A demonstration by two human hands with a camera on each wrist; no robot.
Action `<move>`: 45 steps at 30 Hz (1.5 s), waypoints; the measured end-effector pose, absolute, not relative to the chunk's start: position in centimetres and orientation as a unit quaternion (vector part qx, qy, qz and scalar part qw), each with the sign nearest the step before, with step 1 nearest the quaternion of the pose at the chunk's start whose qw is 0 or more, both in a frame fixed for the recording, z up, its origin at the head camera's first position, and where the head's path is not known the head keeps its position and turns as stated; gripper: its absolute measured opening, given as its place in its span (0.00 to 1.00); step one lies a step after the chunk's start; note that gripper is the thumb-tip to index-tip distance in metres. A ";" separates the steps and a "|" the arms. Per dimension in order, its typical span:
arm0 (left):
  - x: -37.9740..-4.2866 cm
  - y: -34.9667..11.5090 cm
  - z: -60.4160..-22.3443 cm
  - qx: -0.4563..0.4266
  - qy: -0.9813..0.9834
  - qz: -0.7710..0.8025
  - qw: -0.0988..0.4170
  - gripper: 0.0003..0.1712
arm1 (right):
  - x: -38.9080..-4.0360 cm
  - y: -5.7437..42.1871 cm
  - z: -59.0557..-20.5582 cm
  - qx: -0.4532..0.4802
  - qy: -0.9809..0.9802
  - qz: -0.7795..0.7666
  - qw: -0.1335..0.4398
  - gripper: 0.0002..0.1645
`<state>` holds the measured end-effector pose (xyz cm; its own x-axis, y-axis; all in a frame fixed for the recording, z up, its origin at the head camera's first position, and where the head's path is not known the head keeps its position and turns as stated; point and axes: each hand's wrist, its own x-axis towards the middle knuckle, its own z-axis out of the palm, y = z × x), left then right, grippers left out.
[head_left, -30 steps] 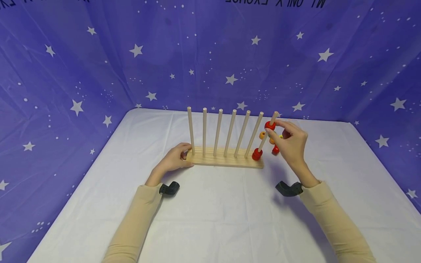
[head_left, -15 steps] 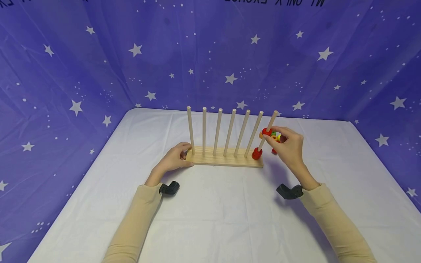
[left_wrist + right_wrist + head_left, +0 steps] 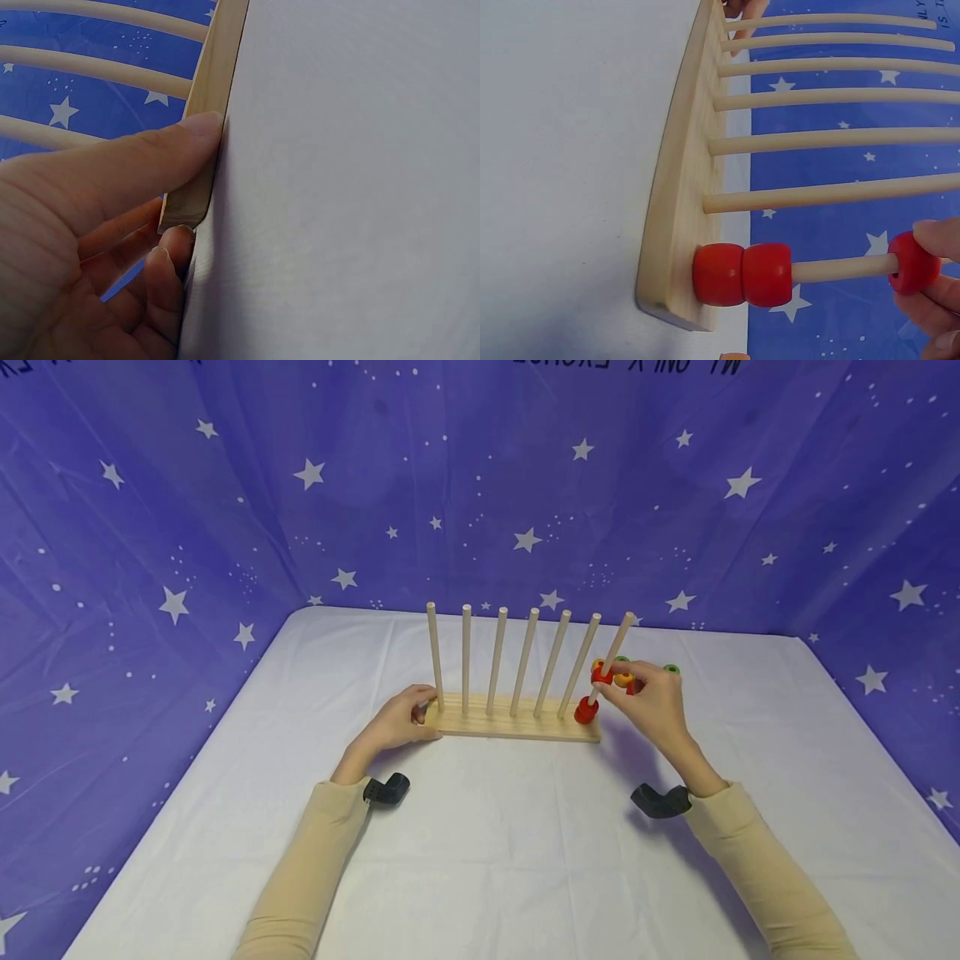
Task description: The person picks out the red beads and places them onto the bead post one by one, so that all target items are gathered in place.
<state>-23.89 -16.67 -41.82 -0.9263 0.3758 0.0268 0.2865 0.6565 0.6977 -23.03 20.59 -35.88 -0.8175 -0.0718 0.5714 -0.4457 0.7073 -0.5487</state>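
Observation:
A wooden base [image 3: 510, 727] with a row of several upright pegs stands on the white-covered table. My left hand [image 3: 397, 720] grips its left end, thumb along the front edge, as the left wrist view [image 3: 112, 187] shows close up. On the rightmost peg [image 3: 618, 643], my right hand [image 3: 656, 702] pinches a red bead [image 3: 913, 262] between thumb and fingers, with the peg running through it. Below, two red beads [image 3: 742, 274] sit stacked at the peg's foot against the base. A length of bare peg separates them from the pinched bead.
Behind the right hand lie loose beads: orange ones [image 3: 623, 679] and a green one [image 3: 672, 669], partly hidden by the hand. A purple star-printed cloth [image 3: 480, 485] hangs behind the table. Black camera mounts [image 3: 660, 800] sit at the wrists.
The right hand has slid the red bead down the rightmost peg, from near its top to lower down, closer to the two beads beneath. The left hand stays on the base.

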 end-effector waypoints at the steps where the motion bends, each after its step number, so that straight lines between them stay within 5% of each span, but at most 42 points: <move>1: -23.9 -16.7 -41.8 0.182 0.909 0.371 0.061 0.43 | -23.0 20.6 -35.9 0.147 -0.889 0.348 0.260 0.17; 45: -23.8 -16.7 -41.9 0.179 0.910 0.369 0.059 0.43 | -23.3 22.3 -37.8 0.148 -0.949 0.262 0.095 0.20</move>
